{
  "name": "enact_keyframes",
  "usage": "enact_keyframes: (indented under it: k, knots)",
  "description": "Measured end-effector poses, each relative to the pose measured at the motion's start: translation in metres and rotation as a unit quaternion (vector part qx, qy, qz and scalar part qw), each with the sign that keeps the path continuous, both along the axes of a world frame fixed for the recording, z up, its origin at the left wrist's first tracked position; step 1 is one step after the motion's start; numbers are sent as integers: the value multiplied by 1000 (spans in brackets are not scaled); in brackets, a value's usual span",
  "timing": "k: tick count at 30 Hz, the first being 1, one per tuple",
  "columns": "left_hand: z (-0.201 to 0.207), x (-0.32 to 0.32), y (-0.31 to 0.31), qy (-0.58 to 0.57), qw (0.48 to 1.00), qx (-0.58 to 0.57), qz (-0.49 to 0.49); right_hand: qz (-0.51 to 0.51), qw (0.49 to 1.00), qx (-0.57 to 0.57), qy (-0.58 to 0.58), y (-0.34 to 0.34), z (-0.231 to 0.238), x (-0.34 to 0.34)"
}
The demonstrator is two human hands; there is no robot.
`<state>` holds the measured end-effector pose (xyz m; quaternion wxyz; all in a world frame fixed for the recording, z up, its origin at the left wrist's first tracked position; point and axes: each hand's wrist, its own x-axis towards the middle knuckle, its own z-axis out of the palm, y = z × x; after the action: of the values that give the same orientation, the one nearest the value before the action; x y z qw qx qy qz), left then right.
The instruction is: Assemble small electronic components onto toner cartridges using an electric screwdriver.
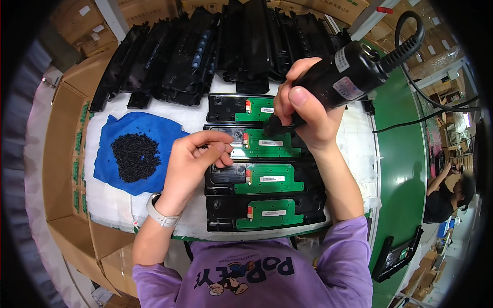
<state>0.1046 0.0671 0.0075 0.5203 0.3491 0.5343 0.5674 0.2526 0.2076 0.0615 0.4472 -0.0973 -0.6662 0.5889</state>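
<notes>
My right hand [308, 110] grips a black electric screwdriver [341, 77] with a coiled cord, its tip pointing down at the green circuit board [269, 145] of the second black housing. My left hand [197, 159] rests by that housing's left end, fingers curled and pinching what looks like a small black screw. Several black housings with green boards lie in a column on white foam: one above [241, 108], two below [264, 177] [267, 211].
A blue cloth [154, 128] holding a heap of small black screws [135, 156] lies at left. Black plastic covers [205, 46] are stacked at the back. Cardboard boxes [64, 169] stand left; a green conveyor [400, 169] runs right, with another person [447, 192] beyond.
</notes>
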Motion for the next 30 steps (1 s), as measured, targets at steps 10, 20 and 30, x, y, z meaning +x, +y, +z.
enact_keyframes:
  k: [10,20,30]
  knots:
    - [-6,-2,3,-27,998,3,48,-13,1000,-15,-9,3,1,6]
    - [-10,0,6,6,999,21,42,-16,999,-22,-27,0,-2,1]
    - [-8,7,1,1,999,24,34,100,992,-39,61,0,6,13]
